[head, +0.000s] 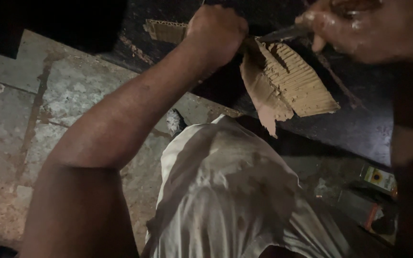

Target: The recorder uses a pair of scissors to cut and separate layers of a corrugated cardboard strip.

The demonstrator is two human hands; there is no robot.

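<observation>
Left hand clenched on torn corrugated cardboard atop dark counter. Right hand grips knife, blade at cardboard's upper edge. Top layer partly peeled, flutes exposed; rest uncut.

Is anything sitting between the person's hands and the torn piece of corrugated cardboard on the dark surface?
Nothing visible does. The left hand is already closed on the torn brown corrugated cardboard, and the right hand holds a thin dark blade whose tip reaches the cardboard's top edge.

Dim, warm light, deep shadow along the top and right edges, soft motion blur throughout.
</observation>
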